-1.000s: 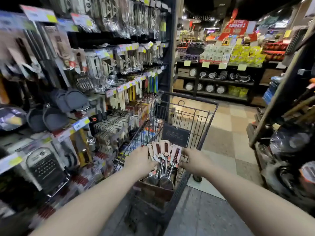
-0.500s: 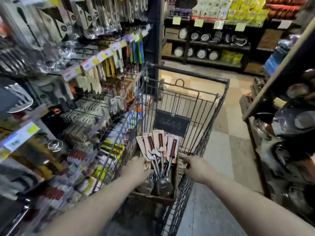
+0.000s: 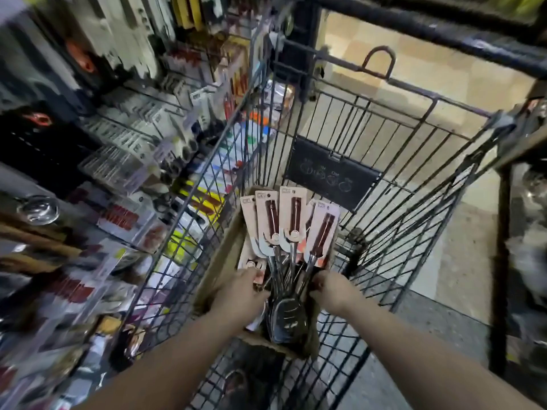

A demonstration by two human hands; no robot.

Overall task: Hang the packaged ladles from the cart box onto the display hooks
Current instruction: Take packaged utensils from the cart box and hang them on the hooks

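Several packaged ladles [image 3: 291, 223], steel with brown handles on pale backing cards, stand fanned out in a cardboard box [image 3: 223, 261] at the near end of the wire cart [image 3: 414, 161]. Their bowls [image 3: 285, 315] sit low in the box. My left hand [image 3: 242, 294] grips the left side of the bunch at the stems, its fingertips on a lower card. My right hand [image 3: 333, 291] curls round the stems on the right side. The display hooks [image 3: 124, 119] on the left rack are blurred.
Packed kitchenware hangs on the rack [image 3: 88, 202] right against the cart's left side. A dark plaque [image 3: 331, 176] hangs on the cart's far wall, under its black push bar [image 3: 444, 28]. Dark shelving [image 3: 524, 232] with wrapped goods stands on the right. Tiled floor [image 3: 444, 84] lies beyond.
The view has tipped down from the aisle into the cart and come closer. Both hands stay on the ladle bunch, which now sits lower in the box.
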